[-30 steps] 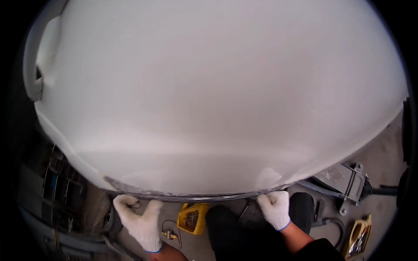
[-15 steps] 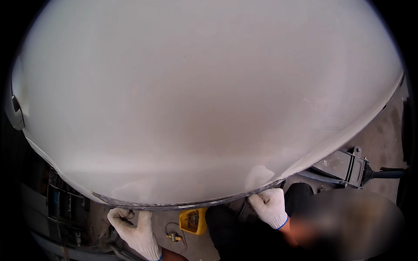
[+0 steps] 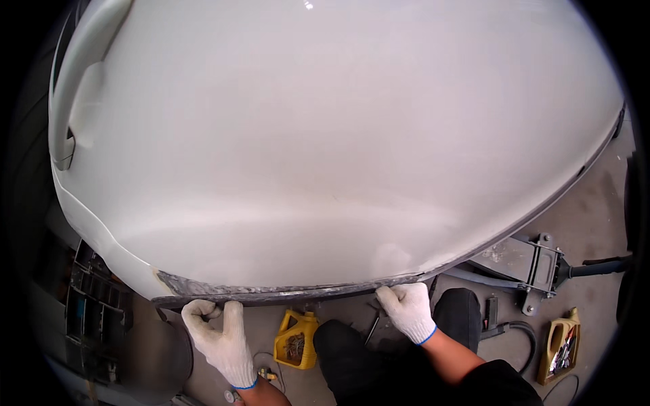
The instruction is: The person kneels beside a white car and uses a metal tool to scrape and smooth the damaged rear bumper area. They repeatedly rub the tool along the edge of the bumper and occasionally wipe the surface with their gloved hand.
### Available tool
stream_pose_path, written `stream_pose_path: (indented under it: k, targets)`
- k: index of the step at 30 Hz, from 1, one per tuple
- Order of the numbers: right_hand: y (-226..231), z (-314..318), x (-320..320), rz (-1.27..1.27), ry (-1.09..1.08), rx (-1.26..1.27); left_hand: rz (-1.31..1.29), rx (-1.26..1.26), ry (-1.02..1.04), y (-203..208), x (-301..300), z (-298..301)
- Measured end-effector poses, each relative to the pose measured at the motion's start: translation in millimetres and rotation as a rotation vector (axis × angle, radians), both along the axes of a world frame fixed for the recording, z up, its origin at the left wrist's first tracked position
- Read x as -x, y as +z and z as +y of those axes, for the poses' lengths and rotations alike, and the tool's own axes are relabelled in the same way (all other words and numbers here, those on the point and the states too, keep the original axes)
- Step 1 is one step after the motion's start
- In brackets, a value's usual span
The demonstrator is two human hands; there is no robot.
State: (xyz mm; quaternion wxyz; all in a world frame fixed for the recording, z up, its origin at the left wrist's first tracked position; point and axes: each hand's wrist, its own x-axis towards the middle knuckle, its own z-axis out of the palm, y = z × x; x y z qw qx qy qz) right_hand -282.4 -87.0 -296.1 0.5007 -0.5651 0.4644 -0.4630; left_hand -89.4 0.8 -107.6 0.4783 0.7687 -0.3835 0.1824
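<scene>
A broad white car body panel (image 3: pixel 325 162) curves across most of the view. Along its lower rim runs a dark, scuffed edge strip (image 3: pixel 318 292). My left hand (image 3: pixel 223 342), in a white knit glove with a blue cuff, has its curled fingers and thumb against that strip near its left end. Farther right, my right hand (image 3: pixel 409 312), gloved the same way, pinches the strip; its fingertips are partly hidden at the edge. Between the hands, a cut-open yellow jug (image 3: pixel 296 338) holding small brownish pieces stands on the floor below.
A floor jack (image 3: pixel 521 267) reaches in under the panel at the right. A second cut-open jug (image 3: pixel 560 352) with tools stands at lower right, near a dark hose (image 3: pixel 525 331). A dark rack (image 3: pixel 84 304) is at the left. My knees (image 3: pixel 342 345) are below the panel.
My view has shifted, so the panel's left side, the tool jug and the hose now show. Both hands stay at the edge strip. The blurred shape at lower right no longer covers my right forearm.
</scene>
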Motion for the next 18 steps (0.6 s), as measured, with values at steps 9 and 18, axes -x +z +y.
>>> stream_pose_path:
  k: [9, 18]
  targets:
    - [12, 7, 3, 0.027, -0.033, -0.033, -0.365, 0.053, -0.12, -19, 5, -4]
    - [-11, 25, -6, 0.253, 0.137, 0.145, -0.05, 0.244, -0.468, -64, -26, 11]
